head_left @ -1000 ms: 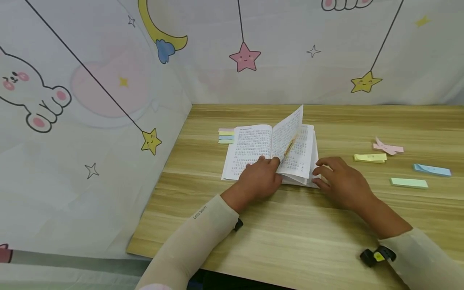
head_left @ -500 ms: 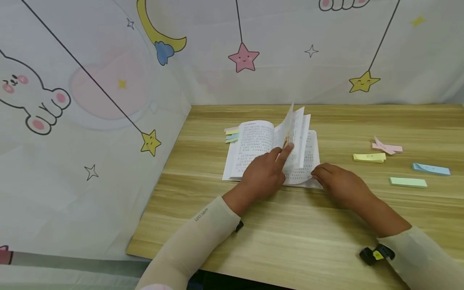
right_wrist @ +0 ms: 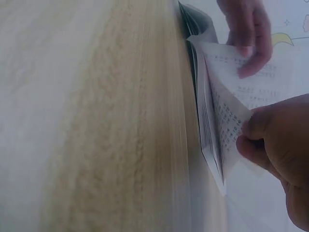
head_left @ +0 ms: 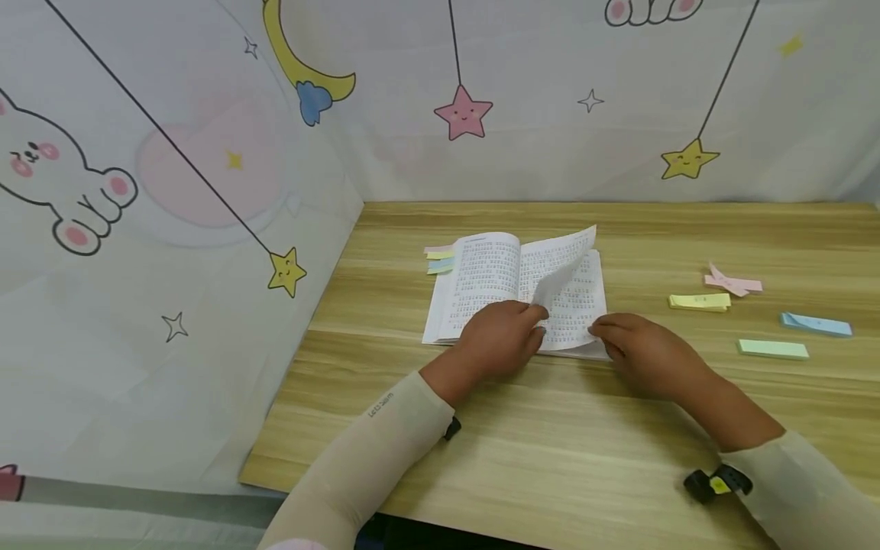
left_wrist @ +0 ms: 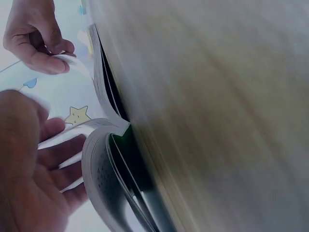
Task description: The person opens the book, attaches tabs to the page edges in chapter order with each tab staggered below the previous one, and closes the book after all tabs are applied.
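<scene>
Book (head_left: pixel 484 271), open beneath left grip (head_left: pixel 500 336), page corner (right_wrist: pixel 236 115) — in right grip (head_left: pixel 642 350)

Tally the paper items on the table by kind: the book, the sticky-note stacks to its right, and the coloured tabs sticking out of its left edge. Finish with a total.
Open book: 1
Sticky-note stacks: 4
Coloured tabs: 4
Total: 9
</scene>
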`<state>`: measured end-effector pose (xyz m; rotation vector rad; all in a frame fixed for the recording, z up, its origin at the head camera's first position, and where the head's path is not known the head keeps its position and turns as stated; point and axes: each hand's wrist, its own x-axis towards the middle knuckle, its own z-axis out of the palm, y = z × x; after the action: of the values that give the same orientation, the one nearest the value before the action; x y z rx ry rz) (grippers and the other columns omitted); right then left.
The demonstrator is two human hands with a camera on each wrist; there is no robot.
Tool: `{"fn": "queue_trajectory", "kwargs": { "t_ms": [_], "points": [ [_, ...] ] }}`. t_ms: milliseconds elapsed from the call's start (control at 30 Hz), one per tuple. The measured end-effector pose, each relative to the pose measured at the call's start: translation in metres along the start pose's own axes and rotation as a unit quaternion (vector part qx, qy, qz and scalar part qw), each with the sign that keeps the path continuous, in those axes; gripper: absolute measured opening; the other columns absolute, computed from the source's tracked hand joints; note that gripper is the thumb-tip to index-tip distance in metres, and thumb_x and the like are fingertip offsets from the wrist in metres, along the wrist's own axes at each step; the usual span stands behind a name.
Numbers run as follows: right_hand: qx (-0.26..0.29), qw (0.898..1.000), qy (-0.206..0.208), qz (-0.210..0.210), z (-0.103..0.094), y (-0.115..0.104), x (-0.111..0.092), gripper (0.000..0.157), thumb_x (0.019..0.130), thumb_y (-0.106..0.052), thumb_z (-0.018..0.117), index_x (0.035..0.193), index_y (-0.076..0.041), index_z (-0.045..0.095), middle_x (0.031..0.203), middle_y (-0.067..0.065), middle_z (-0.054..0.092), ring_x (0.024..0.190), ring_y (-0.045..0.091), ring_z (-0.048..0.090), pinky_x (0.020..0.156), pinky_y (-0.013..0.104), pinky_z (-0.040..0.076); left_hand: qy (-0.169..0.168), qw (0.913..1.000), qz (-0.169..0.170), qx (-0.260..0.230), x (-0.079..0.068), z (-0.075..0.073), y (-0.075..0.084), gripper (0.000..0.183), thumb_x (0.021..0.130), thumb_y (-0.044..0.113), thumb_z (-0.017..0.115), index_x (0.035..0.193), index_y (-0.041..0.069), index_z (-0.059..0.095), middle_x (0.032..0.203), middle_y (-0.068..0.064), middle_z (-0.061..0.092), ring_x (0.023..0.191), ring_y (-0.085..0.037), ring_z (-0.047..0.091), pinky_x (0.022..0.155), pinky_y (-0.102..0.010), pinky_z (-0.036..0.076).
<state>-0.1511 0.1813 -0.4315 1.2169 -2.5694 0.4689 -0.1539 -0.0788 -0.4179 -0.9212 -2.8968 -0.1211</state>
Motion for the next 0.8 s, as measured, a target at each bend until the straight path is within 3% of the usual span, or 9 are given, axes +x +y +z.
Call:
{"fn": "queue_trajectory", "kwargs": {
  "t_ms": [100, 200, 333, 400, 467, 567, 667, 800],
  "points": [
    [-0.036, 0.999, 0.018, -0.005, -0.001, 0.000, 0.001, 0.025, 0.075, -0.002, 0.074, 0.099, -0.004, 0.069, 0.099, 0.006, 0.065, 0.094, 0.027, 0.062, 0.070, 0.042, 0.051, -0.011, 0.9999, -0.004, 0.003, 0.000, 0.003, -0.003, 0.037, 0.092, 0.047, 0.053, 0.121, 0.024, 0.053, 0.092, 0.006, 0.060, 0.084, -0.012, 0.057, 0.077, -0.029, 0.044],
    [-0.061, 0.997, 0.046, 0.006, -0.001, -0.001, 0.003, 0.020, 0.073, -0.008, 0.077, 0.091, -0.011, 0.069, 0.091, -0.001, 0.065, 0.088, 0.022, 0.062, 0.061, 0.038, 0.051, -0.020, 0.9998, -0.007, 0.006, 0.001, 0.005, -0.006, 0.045, 0.086, 0.054, 0.059, 0.119, 0.025, 0.053, 0.090, 0.006, 0.060, 0.083, -0.012, 0.057, 0.075, -0.030, 0.044],
    [-0.077, 0.994, 0.072, 0.017, 0.000, -0.003, 0.007, 0.017, 0.074, -0.012, 0.077, 0.087, -0.013, 0.066, 0.089, -0.001, 0.063, 0.087, 0.021, 0.060, 0.059, 0.036, 0.050, -0.027, 0.9995, -0.013, 0.005, 0.002, 0.006, -0.007, 0.040, 0.086, 0.050, 0.061, 0.117, 0.025, 0.054, 0.089, 0.007, 0.061, 0.085, -0.010, 0.058, 0.079, -0.030, 0.043],
    [-0.075, 0.993, 0.082, 0.031, 0.001, -0.004, 0.009, 0.024, 0.074, -0.014, 0.078, 0.094, -0.012, 0.065, 0.096, 0.002, 0.061, 0.089, 0.022, 0.060, 0.056, 0.037, 0.050, -0.022, 0.9997, -0.014, 0.003, 0.002, 0.006, -0.008, 0.037, 0.089, 0.043, 0.060, 0.120, 0.025, 0.051, 0.085, 0.007, 0.061, 0.083, -0.011, 0.058, 0.078, -0.030, 0.043],
    [-0.074, 0.992, 0.090, 0.046, 0.001, -0.004, 0.010, 0.039, 0.073, -0.016, 0.079, 0.109, -0.011, 0.063, 0.107, 0.005, 0.058, 0.082, 0.022, 0.060, 0.049, 0.035, 0.047, -0.004, 0.9999, -0.010, 0.002, 0.003, 0.007, -0.009, 0.042, 0.092, 0.036, 0.058, 0.129, 0.022, 0.043, 0.078, 0.006, 0.059, 0.075, -0.012, 0.058, 0.073, -0.030, 0.045],
    [-0.069, 0.992, 0.096, 0.050, 0.000, -0.003, 0.010, 0.056, 0.071, -0.015, 0.080, 0.123, -0.015, 0.060, 0.121, 0.009, 0.051, 0.080, 0.022, 0.059, 0.043, 0.033, 0.042, 0.027, 0.9996, -0.001, 0.002, 0.003, 0.008, -0.009, 0.067, 0.092, 0.025, 0.057, 0.147, 0.021, 0.018, 0.075, 0.002, 0.057, 0.059, -0.013, 0.053, 0.061, -0.031, 0.046],
    [-0.067, 0.993, 0.093, 0.024, 0.000, -0.002, 0.009, 0.047, 0.069, -0.011, 0.080, 0.114, -0.015, 0.067, 0.122, 0.010, 0.051, 0.091, 0.026, 0.056, 0.046, 0.035, 0.045, 0.039, 0.9991, 0.012, 0.011, 0.002, 0.010, -0.010, 0.083, 0.089, 0.019, 0.057, 0.151, 0.029, 0.003, 0.089, -0.003, 0.060, 0.054, -0.015, 0.047, 0.057, -0.030, 0.043],
    [-0.066, 0.992, 0.105, 0.006, -0.001, -0.002, 0.009, 0.028, 0.068, -0.009, 0.081, 0.094, -0.010, 0.070, 0.113, 0.010, 0.055, 0.103, 0.030, 0.052, 0.051, 0.040, 0.048, 0.010, 0.9994, 0.014, 0.029, 0.001, 0.009, -0.008, 0.061, 0.090, 0.025, 0.053, 0.146, 0.030, 0.029, 0.107, -0.002, 0.061, 0.066, -0.015, 0.053, 0.066, -0.031, 0.043]
  ]
}}
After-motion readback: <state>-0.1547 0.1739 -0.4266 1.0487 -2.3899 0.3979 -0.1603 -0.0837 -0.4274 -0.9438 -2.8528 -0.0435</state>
